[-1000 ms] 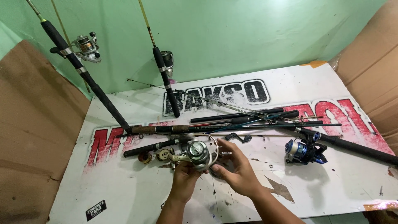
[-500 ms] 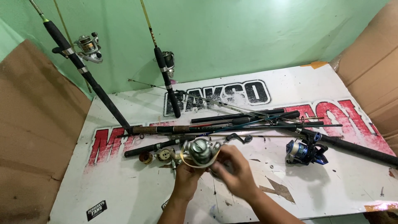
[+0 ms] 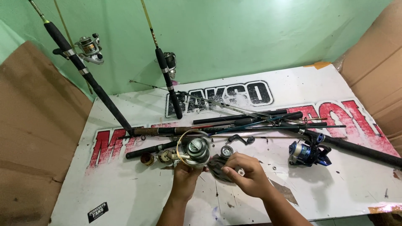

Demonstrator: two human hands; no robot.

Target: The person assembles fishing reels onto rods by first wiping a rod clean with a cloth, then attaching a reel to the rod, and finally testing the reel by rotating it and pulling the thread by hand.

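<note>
Now little changed from half second ago: left hand (image 3: 186, 178) still grips silver reel (image 3: 196, 150), lower centre of frame; right hand (image 3: 247, 175) still curled on dark part (image 3: 217, 166) beside it. Two rods (image 3: 90, 79) lean on green wall, upper left, one reel each. One blue reel (image 3: 307, 152) right of centre. Small brass pieces (image 3: 147, 158) on white board (image 3: 125, 192).

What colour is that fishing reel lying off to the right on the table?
The reel is blue and black, seen clearly in the head view, lying apart from both hands.
</note>
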